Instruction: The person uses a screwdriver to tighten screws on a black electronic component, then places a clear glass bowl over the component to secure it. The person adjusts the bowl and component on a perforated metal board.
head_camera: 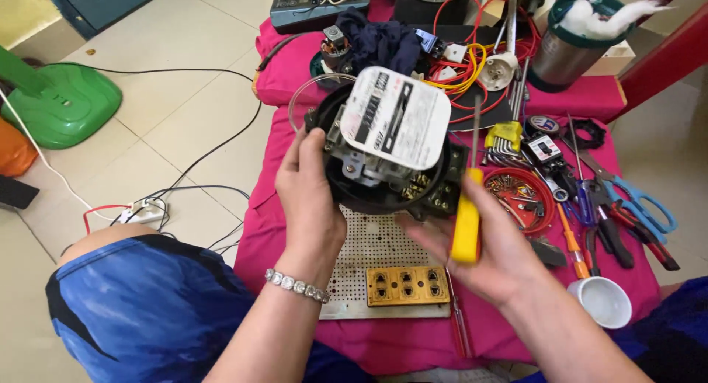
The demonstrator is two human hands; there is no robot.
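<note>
My left hand [310, 202] grips the left side of a round black electric meter [387, 143] with a white face plate, holding it tilted above the pink cloth. My right hand [487, 250] holds a screwdriver with a yellow handle [466, 217], its thin shaft pointing up along the meter's right edge. Fingers of that hand also touch the meter's lower black terminal block [442, 199]. A beaded bracelet sits on my left wrist.
Under the meter lies a perforated white board [369, 243] with a yellow socket strip [407, 286]. To the right are a red lid of screws [525, 199], scissors [634, 199], pliers, a white cup [605, 300]. Behind: wires, metal canister [571, 47]. A green object stands on the floor at left.
</note>
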